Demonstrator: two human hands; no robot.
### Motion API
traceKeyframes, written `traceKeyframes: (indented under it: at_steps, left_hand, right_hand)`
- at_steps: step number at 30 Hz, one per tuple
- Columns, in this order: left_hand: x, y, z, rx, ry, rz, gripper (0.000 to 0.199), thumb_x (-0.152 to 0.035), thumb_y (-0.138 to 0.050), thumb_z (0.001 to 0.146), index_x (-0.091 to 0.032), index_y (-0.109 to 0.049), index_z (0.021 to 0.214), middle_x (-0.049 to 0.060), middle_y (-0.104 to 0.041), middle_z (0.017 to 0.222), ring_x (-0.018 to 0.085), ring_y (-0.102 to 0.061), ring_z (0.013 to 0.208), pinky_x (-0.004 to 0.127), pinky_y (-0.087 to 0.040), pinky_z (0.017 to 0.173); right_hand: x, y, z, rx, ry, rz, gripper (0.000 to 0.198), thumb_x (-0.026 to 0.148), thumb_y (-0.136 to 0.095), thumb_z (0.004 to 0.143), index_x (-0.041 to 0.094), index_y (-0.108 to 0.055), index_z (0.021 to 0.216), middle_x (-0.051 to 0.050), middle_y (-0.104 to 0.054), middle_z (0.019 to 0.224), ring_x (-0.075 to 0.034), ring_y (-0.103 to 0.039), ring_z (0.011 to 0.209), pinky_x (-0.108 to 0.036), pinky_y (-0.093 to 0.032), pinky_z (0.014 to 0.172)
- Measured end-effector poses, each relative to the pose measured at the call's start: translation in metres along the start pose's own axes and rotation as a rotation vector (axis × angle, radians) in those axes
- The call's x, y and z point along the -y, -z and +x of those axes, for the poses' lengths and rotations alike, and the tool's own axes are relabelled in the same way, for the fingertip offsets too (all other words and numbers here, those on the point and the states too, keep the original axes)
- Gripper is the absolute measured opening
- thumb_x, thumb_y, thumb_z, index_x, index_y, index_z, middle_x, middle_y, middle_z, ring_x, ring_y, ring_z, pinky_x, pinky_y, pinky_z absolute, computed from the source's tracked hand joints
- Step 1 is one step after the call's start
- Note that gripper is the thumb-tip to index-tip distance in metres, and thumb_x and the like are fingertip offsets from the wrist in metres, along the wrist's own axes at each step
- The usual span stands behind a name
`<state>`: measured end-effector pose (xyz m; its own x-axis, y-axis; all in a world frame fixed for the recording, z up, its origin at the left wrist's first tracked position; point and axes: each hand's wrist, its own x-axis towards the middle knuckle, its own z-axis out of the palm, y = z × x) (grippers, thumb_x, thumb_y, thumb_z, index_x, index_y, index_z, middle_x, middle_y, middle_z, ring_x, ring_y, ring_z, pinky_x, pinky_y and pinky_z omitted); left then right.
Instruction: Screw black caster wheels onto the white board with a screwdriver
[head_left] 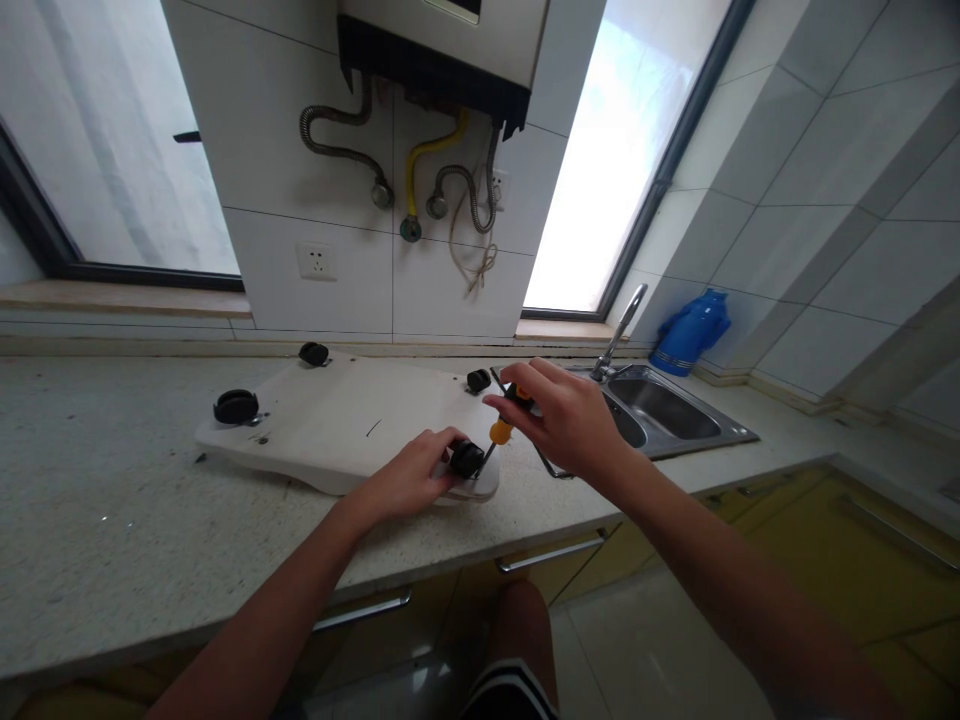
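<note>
A white board (360,405) lies on the counter with black caster wheels on its upturned face. My left hand (409,475) grips the near right caster (466,459), fingers closed around its side. In my right hand (562,415) is a screwdriver (501,430) with a yellow and black handle, held tilted. Its shaft points down to the base of that caster; the tip's exact contact is hard to see. Other casters stand at the far right corner (478,380), the far left (313,354) and the near left (235,406).
A steel sink (675,405) with a tap (621,330) is set in the counter (112,520) on the right. Behind it stands a blue vacuum flask (690,332). Above the board hangs a water heater (442,60) with pipes. Yellow drawers (547,565) with metal handles line the counter's front.
</note>
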<state>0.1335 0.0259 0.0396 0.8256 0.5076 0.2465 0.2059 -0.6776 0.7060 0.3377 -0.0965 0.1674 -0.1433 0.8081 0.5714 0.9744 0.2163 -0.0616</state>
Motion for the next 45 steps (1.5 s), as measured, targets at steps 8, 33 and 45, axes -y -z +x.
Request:
traceKeyframes:
  at_steps: [8,33,45]
  left_hand:
    - [-0.003,-0.004,-0.004,-0.02,0.017,0.052,0.047,-0.033,-0.071,0.095,-0.021,-0.063,0.139,0.013,-0.073,0.123,0.033,-0.068,0.112,0.046,-0.051,0.101]
    - [-0.004,-0.007,-0.003,-0.032,-0.044,0.087,0.051,-0.025,-0.066,0.097,-0.027,-0.06,0.148,0.012,-0.074,0.136,0.034,-0.069,0.123,0.049,-0.052,0.108]
    - [0.003,-0.005,-0.002,-0.022,-0.021,-0.004,0.047,-0.028,-0.061,0.101,-0.027,-0.059,0.148,0.012,-0.073,0.137,0.033,-0.066,0.125,0.05,-0.05,0.11]
  right_hand:
    - [-0.004,0.024,-0.007,0.176,0.106,0.109,0.049,0.044,-0.053,0.113,0.028,-0.05,0.159,-0.007,-0.077,0.129,-0.016,-0.071,0.088,-0.031,-0.053,0.081]
    - [0.006,0.034,0.01,0.358,0.045,-0.025,0.04,0.065,-0.06,0.105,0.025,-0.064,0.103,-0.002,-0.075,0.083,-0.018,-0.062,0.07,-0.032,-0.035,0.065]
    - [0.01,0.037,0.014,0.391,-0.024,-0.285,0.055,0.078,-0.05,0.103,0.024,-0.061,0.109,-0.007,-0.078,0.086,-0.025,-0.068,0.072,-0.033,-0.028,0.062]
